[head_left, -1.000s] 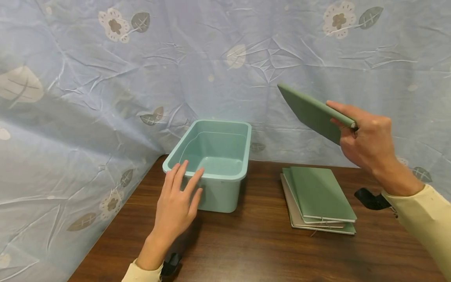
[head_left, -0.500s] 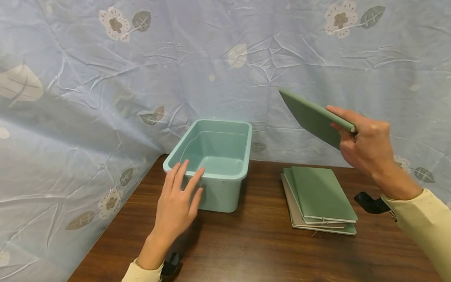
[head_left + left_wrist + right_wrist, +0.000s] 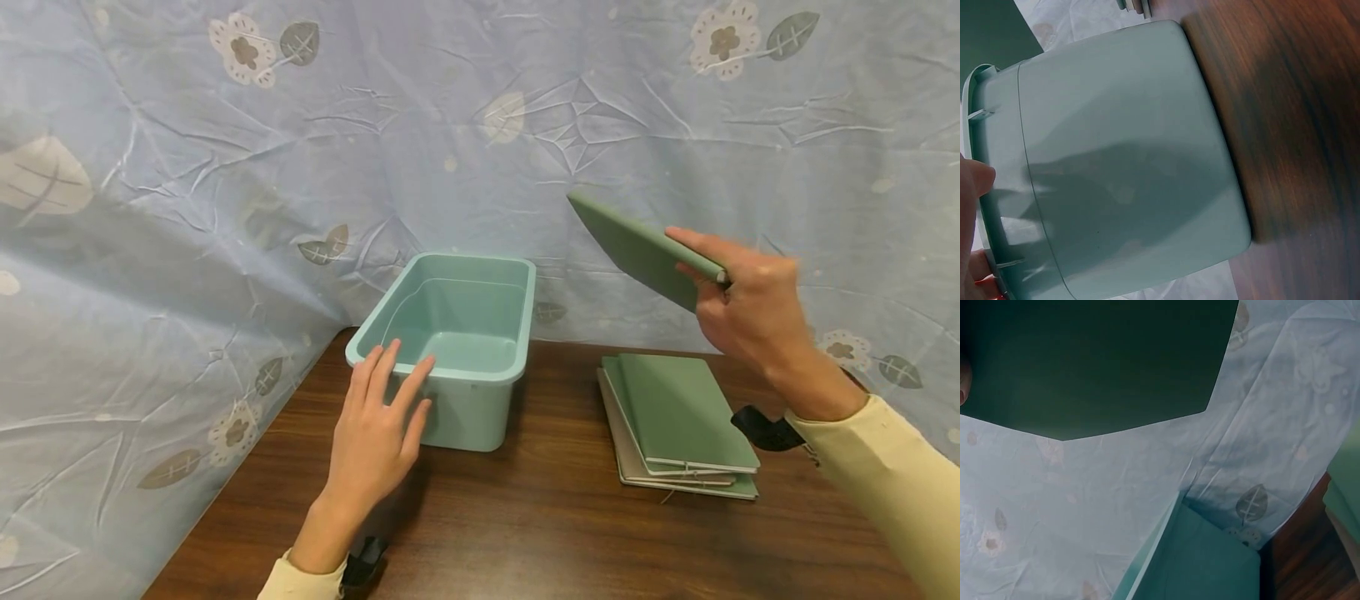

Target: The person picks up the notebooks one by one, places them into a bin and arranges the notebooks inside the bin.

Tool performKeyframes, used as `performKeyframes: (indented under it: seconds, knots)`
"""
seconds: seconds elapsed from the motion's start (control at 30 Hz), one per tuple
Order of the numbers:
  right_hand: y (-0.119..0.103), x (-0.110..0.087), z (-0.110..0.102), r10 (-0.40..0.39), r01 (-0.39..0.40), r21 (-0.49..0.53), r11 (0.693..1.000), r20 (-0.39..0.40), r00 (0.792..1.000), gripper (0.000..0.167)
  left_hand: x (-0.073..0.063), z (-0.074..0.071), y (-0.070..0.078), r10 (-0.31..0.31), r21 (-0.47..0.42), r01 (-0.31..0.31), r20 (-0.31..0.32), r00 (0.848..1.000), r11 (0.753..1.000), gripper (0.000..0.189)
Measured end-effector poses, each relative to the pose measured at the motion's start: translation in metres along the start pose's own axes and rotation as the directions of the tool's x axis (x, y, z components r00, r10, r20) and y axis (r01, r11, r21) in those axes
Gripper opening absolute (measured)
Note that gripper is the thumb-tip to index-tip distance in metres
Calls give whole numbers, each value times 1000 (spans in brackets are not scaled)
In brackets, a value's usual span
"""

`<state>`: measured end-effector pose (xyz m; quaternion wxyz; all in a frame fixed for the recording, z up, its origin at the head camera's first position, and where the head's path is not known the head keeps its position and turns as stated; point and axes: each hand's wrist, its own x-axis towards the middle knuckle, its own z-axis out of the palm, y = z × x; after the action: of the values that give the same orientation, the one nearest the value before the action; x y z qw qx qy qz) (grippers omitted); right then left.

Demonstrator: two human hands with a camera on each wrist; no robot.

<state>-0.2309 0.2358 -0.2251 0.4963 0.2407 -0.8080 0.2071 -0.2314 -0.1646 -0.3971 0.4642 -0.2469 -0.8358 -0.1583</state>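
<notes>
Held up in the air to the right of the bin is a green notebook (image 3: 637,250), tilted, with its spine edge facing up. My right hand (image 3: 757,312) pinches it by the near end, and its dark cover (image 3: 1097,369) fills the top of the right wrist view. A pale teal plastic bin (image 3: 472,417) stands on the table; its visible inside holds nothing. With fingers spread and fairly straight, my left hand (image 3: 375,442) rests at the near rim. The left wrist view shows a thumb (image 3: 982,177) at that rim.
On the wooden table (image 3: 525,533), right of the bin, lies a stack of several notebooks (image 3: 682,408), green on top with a beige one lower down. A wrinkled floral cloth (image 3: 450,125) hangs behind and along the left side.
In the last half second my right hand has moved left toward the bin with the green notebook. Earlier it dipped slightly. My left hand, the bin and the stack have stayed in place.
</notes>
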Motion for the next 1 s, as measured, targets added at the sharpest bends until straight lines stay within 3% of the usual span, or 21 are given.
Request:
performKeyframes:
  seconds: [0.43,0.73,1.0]
  knots:
    - [-21,6,26,-85,83,58,995,27,996,41,1,0,0,-2,2,2,17,1000,1000,59]
    - [-41,12,51,-170,162,153,975,42,985,41,-1,-1,-2,-4,4,4,15,1000,1000,58]
    - [-58,13,68,-244,229,178,957,67,967,53,0,2,-2,1,-1,-1,16,1000,1000,60]
